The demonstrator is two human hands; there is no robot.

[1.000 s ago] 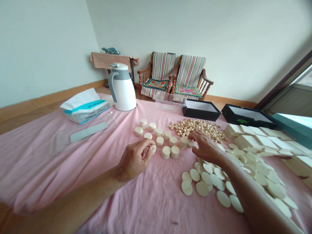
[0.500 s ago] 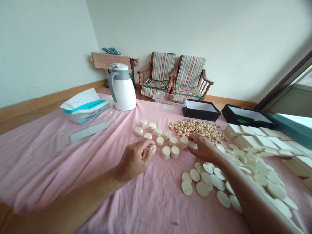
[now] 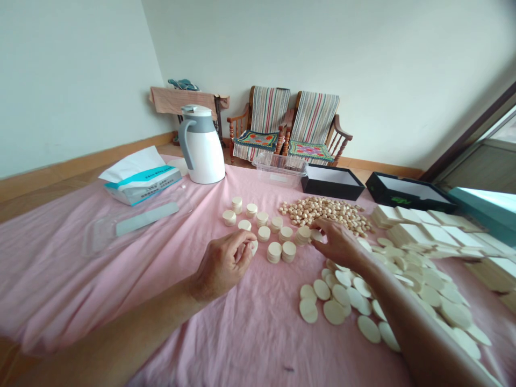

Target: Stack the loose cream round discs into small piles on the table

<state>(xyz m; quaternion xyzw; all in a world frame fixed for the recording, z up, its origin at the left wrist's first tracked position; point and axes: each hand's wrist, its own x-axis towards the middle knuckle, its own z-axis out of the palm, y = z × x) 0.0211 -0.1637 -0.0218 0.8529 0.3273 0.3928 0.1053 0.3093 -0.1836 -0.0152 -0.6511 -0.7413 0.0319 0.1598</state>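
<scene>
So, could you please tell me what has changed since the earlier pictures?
The right hand has moved slightly left, its thumb and fingers closing in around a pale disc; whether it is gripped is hard to tell. The left hand stays curled, and the small stacks, beads and scattered larger discs look unchanged.

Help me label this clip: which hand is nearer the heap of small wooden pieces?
Right. The right hand is at the near edge of the heap; the left hand is farther off, to its left.
</scene>
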